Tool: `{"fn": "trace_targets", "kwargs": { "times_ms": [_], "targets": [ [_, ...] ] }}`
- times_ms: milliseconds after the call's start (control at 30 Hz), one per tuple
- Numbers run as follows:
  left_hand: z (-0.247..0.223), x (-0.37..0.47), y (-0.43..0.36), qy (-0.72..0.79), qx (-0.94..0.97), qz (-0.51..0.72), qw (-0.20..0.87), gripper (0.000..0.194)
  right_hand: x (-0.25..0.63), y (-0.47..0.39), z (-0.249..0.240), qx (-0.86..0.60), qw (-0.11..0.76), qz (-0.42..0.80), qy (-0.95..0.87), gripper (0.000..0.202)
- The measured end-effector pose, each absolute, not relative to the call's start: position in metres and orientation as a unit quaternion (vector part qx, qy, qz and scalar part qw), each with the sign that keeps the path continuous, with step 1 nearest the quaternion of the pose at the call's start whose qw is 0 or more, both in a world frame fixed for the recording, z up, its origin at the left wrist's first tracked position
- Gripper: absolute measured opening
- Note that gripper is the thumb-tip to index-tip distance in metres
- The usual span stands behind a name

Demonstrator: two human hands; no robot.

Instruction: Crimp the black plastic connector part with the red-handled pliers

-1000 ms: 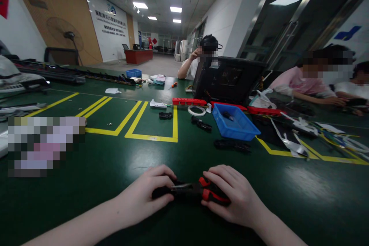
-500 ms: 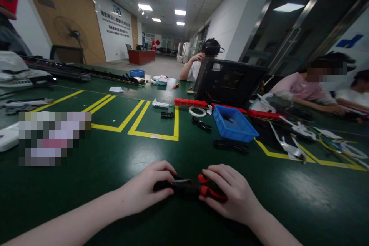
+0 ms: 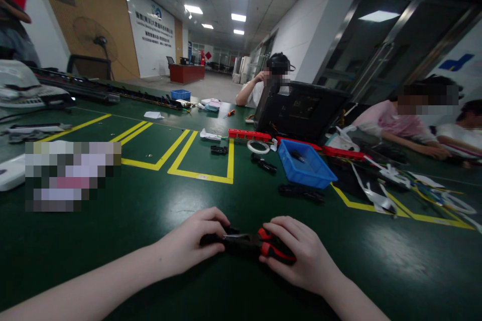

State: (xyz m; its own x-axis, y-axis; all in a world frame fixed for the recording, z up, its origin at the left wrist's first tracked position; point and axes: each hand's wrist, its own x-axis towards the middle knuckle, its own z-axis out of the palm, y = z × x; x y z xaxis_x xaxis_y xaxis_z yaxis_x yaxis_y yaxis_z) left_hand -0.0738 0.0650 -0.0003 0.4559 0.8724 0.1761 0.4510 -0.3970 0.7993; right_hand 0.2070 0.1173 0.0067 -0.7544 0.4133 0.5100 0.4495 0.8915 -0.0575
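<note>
My right hand (image 3: 299, 253) is closed around the red-and-black handles of a pair of pliers (image 3: 269, 250), their jaws pointing left. My left hand (image 3: 199, 241) pinches a small dark object (image 3: 210, 239) between thumb and fingers. Its kind does not show, since it is dark and partly covered by the fingers. The pliers' metal jaws reach up to this object; whether they grip it cannot be made out. Both hands are low over the near part of the green table (image 3: 143, 230).
A blue tray (image 3: 307, 176) stands beyond my right hand, dark cables (image 3: 301, 193) before it. Red strips (image 3: 249, 135), a roll of white tape (image 3: 258, 147) and a large black panel (image 3: 297, 110) lie or stand farther back. A phone-like white item (image 3: 13, 174) lies left. People sit across and right.
The view has shifted slightly. My hands keep nearly the same pose on the pliers and the dark object. At the far left, a standing person shows more.
</note>
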Motion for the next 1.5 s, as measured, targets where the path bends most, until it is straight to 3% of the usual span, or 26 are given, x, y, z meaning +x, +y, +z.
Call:
{"fn": "trace_targets", "kwargs": {
  "times_ms": [267,1367,1500],
  "targets": [
    [0.000,-0.075,0.066,0.426,0.772,0.309,0.357,0.017,0.201,0.110,0.008,-0.280,0.238,0.026,-0.930,0.037],
    [-0.001,-0.076,0.068,0.416,0.803,0.274,0.328,0.014,0.212,0.122,0.008,-0.267,0.204,0.045,-0.941,0.035],
    [-0.001,-0.076,0.067,0.409,0.806,0.281,0.324,0.014,0.212,0.122,0.001,-0.259,0.215,0.019,-0.941,0.049]
  ]
}}
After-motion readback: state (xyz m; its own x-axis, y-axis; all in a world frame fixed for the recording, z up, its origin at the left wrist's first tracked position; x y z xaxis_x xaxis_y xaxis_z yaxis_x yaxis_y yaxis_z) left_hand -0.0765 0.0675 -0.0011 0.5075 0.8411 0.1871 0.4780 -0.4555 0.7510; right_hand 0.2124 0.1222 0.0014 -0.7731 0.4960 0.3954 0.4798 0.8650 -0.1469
